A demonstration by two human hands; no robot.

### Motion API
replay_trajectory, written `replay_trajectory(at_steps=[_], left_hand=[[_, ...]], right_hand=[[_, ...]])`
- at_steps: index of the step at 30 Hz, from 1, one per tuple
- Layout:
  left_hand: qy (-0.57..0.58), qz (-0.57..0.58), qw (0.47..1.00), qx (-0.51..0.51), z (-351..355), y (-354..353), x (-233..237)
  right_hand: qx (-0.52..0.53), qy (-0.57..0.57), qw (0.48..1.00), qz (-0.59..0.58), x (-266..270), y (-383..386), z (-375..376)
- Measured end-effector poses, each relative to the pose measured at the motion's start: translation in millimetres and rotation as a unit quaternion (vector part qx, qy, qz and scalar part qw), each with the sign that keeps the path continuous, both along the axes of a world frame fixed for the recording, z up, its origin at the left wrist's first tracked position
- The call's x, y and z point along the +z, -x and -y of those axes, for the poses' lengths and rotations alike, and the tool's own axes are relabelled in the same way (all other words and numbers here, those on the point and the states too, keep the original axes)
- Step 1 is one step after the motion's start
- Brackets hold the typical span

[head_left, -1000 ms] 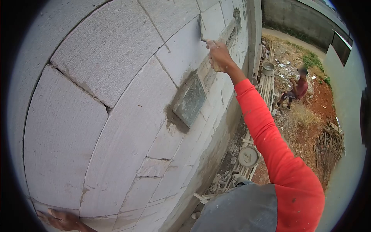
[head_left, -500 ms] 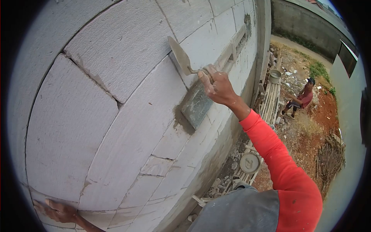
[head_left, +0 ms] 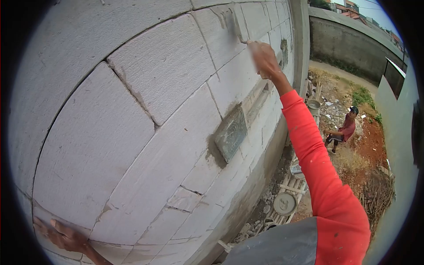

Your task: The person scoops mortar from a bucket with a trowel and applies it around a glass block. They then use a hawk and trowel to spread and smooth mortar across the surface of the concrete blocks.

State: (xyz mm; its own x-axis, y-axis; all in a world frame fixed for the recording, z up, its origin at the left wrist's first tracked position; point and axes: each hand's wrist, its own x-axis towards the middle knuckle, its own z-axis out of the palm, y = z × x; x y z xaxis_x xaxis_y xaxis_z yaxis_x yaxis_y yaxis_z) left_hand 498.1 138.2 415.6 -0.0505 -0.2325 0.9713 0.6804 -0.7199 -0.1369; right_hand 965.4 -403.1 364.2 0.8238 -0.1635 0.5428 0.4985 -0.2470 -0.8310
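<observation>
In the head view a wall of pale blocks (head_left: pixel 132 154) fills the left and middle. High on it, my right hand (head_left: pixel 267 62) is closed around the handle of a trowel (head_left: pixel 231 27), whose blade is smeared by motion near wet streaks on an upper block. At the lower left, my left hand (head_left: pixel 65 237) rests on the wall with its fingers stretched out, holding nothing. A grey-green slab (head_left: pixel 232 134) with mortar around its edge is set in the wall below my right hand.
Far below stands bamboo scaffolding (head_left: pixel 282 214) bearing a round pan of mortar (head_left: pixel 285 203); a bucket (head_left: pixel 313 105) stands farther off. Another person (head_left: pixel 346 129) is on the rubble-strewn ground at right. A long grey boundary wall (head_left: pixel 344 44) runs behind.
My right hand has moved up and away along the wall with the trowel. The view has shifted slightly, while my left hand stays on the wall.
</observation>
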Motion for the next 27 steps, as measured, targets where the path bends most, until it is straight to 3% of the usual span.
replay_trajectory(at_steps=[1, 2, 4, 5, 8, 12, 13, 14, 16, 17, 18, 20, 21, 22, 24, 27], left_hand=[[0.010, 0.006, 1.000, -0.005, -1.7, -1.3, -0.4], [0.022, 0.009, 1.000, -0.010, -5.9, 0.8, -2.7], [0.025, -0.003, 1.000, -0.017, -8.9, 3.9, 0.8], [0.024, -0.008, 1.000, -0.017, -9.4, 6.0, 2.6], [0.029, 0.006, 0.999, -0.022, -8.3, 1.6, -5.0], [0.028, 0.003, 0.999, -0.028, -11.1, 6.6, -1.5], [0.024, -0.007, 0.999, -0.032, -11.4, 9.1, 1.2], [0.022, -0.014, 0.999, -0.034, -8.6, 10.5, 0.1], [0.031, 0.024, 0.998, -0.039, -6.4, -0.6, -8.5], [0.032, 0.019, 0.998, -0.042, -7.0, 0.6, -8.6], [0.023, 0.002, 0.999, -0.043, -9.9, 6.8, -0.6], [0.040, 0.035, 0.998, -0.035, -5.6, -2.0, -10.1], [0.039, 0.019, 0.999, -0.030, -3.2, 4.1, -3.0], [0.026, -0.004, 0.999, -0.026, -2.7, 11.6, 3.2], [0.018, 0.012, 1.000, -0.018, -2.0, 5.3, -1.2], [0.003, 0.007, 1.000, -0.003, -7.3, 4.5, -2.1]], right_hand=[[-0.005, 0.014, 1.000, 0.026, 14.5, 0.8, 1.2], [-0.020, 0.072, 0.990, 0.123, 21.0, -11.8, 1.7], [-0.050, 0.172, 0.944, 0.278, -1.2, -35.9, -0.1], [-0.028, 0.152, 0.972, 0.178, 9.8, -22.8, 5.4], [-0.017, 0.114, 0.992, 0.043, 25.4, 7.0, 5.8], [-0.058, 0.150, 0.932, 0.323, 12.4, -5.9, -5.3], [0.014, 0.078, 0.996, 0.040, 12.8, -8.8, 4.6], [0.024, 0.069, 0.997, 0.001, 2.0, 7.7, 6.4], [0.041, 0.071, 0.996, -0.023, 27.9, 15.6, 10.6], [-0.019, 0.113, 0.992, 0.048, 21.7, 14.7, 9.5], [-0.021, 0.109, 0.993, 0.042, -0.8, 16.7, 7.3], [-0.026, 0.119, 0.988, 0.094, 14.5, -8.8, 10.1], [0.001, 0.079, 0.996, -0.038, 13.7, -28.5, 21.4], [0.028, -0.019, 0.996, -0.077, 16.2, -35.0, 31.7], [-0.009, 0.008, 1.000, -0.018, 37.0, -14.7, 24.4], [0.044, 0.027, 0.999, -0.010, 28.2, -30.2, 12.9]])
